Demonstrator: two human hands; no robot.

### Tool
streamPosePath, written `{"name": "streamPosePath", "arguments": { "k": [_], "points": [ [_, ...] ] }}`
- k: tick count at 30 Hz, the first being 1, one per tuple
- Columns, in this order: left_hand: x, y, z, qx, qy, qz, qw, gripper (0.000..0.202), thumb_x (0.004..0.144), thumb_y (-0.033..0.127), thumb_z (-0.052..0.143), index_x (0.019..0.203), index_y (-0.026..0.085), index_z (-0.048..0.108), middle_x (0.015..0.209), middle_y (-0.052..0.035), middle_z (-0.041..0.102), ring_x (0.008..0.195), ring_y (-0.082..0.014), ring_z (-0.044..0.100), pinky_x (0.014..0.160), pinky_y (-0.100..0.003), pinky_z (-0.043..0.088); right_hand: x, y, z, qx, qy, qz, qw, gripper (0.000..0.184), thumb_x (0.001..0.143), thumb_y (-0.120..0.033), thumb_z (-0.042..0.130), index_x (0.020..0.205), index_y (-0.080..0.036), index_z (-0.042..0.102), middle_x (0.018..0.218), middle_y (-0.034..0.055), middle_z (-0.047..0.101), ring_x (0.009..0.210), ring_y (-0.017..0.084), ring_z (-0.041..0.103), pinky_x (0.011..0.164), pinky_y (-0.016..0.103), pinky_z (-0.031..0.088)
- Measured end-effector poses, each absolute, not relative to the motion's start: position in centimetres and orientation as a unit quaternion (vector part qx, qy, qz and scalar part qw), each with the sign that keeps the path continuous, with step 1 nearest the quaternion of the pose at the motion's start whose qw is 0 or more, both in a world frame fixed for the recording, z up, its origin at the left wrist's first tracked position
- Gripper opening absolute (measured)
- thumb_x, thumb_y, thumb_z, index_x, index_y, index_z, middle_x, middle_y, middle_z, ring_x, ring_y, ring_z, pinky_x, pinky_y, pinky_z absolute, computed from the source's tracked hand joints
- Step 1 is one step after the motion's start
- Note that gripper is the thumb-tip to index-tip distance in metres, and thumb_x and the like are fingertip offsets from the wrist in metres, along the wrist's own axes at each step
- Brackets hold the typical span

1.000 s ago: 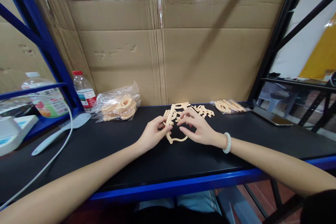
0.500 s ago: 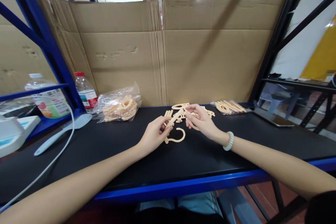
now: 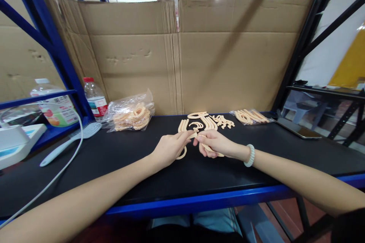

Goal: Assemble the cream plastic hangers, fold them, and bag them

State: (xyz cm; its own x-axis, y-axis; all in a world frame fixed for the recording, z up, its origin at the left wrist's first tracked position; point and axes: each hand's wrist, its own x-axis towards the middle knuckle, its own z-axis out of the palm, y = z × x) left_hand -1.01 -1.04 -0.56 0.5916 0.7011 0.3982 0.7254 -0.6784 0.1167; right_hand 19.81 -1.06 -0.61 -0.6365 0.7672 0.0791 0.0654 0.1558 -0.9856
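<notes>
The two hands are close together above the middle of the black table (image 3: 171,186), near to the loose pale pieces. The left hand (image 3: 169,150) pinches a pale strip (image 3: 193,136) with its fingertips, and the strip points toward the other hand. Below it a curved hook (image 3: 184,153) comes out; whether it is joined to the strip, I cannot tell. The right hand (image 3: 211,143) has its fingers bent around a curved piece (image 3: 208,147), and its thumb and first finger meet near the strip's end, perhaps to keep the two parts steady against each other; contact there is not clear.

Behind the hands the loose pieces lie by shape: straight bars (image 3: 183,125), small arcs (image 3: 196,125), long bent bars (image 3: 210,123), wavy bits (image 3: 224,121) and, at the back, an oval group (image 3: 197,115). I think they are sorted so, that each kind is easily found and reached. The left bag (image 3: 129,117) and the right bag (image 3: 249,116) stay aside, probably to leave working space between them
</notes>
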Motion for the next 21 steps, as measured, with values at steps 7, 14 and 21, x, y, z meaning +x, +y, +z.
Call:
{"name": "streamPosePath", "arguments": {
  "k": [7, 14, 21],
  "points": [
    [-0.94, -1.00, -0.14, -0.905, -0.395, -0.152, 0.044, 0.023, 0.093, 0.032, 0.040, 0.102, 0.020, 0.057, 0.081, -0.0085, 0.067, 0.068, -0.0201, 0.063, 0.063, -0.024, 0.041, 19.82, -1.32, -0.20, -0.304, -0.644, 0.657, 0.248, 0.030, 0.083, -0.043, 0.056, 0.083, -0.013, 0.056, 0.048, -0.0019, 0.058, 0.028, 0.004, 0.034, 0.028, 0.014, 0.026],
    [-0.74, -1.59, 0.27, -0.902, -0.400, -0.159, 0.031, 0.022, 0.091, 0.034, 0.042, 0.084, 0.018, 0.056, 0.065, -0.0080, 0.062, 0.058, -0.0192, 0.058, 0.062, -0.026, 0.043, 19.71, -1.42, -0.46, -0.328, -0.683, 0.606, 0.241, 0.029, 0.085, -0.041, 0.050, 0.077, -0.014, 0.055, 0.046, -0.0022, 0.058, 0.028, 0.004, 0.037, 0.028, 0.013, 0.027],
    [-0.61, -1.66, -0.03, -0.894, -0.412, -0.176, 0.030, 0.022, 0.092, 0.033, 0.041, 0.087, 0.018, 0.056, 0.059, -0.0061, 0.059, 0.054, -0.0196, 0.057, 0.063, -0.028, 0.044, 19.38, -1.92, -0.05, -0.398, -0.754, 0.459, 0.250, 0.028, 0.089, -0.035, 0.042, 0.071, -0.016, 0.050, 0.045, -0.0035, 0.055, 0.028, 0.006, 0.039, 0.028, 0.015, 0.027]
  ]
}}
